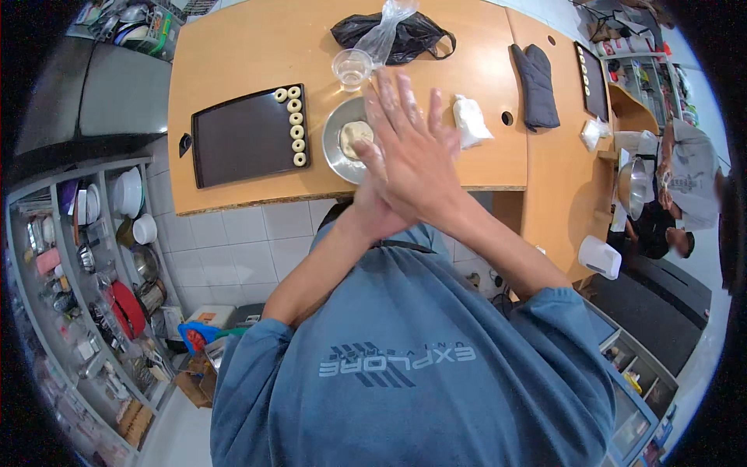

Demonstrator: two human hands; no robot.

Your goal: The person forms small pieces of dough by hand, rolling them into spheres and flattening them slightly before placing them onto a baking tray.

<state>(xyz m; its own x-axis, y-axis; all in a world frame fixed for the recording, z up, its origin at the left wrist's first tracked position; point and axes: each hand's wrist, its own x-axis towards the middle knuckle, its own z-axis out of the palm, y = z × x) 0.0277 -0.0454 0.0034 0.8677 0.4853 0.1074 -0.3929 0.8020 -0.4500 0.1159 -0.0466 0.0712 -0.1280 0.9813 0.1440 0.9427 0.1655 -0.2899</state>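
My right hand point(420, 167) lies flat across my left hand point(379, 215), palms facing, its flour-dusted fingers stretched and slightly spread. Only the heel and a bit of the fingers of the left hand show, and they look extended. Whatever may be between the palms is hidden. Just beyond them, partly covered, a metal bowl point(333, 153) contains a pale lump of dough point(354, 138). To the left lies a dark baking tray point(245, 140), with several small dough rings point(296, 119) in a row along its right side.
Behind the bowl stand a clear plastic cup point(352, 70) and a black plastic bag point(420, 43). Right of my hands lie a white powder bag point(471, 122) and a dark oven mitt point(537, 86). Another tray point(593, 86) and a person point(689, 167) with a metal bowl are farther right.
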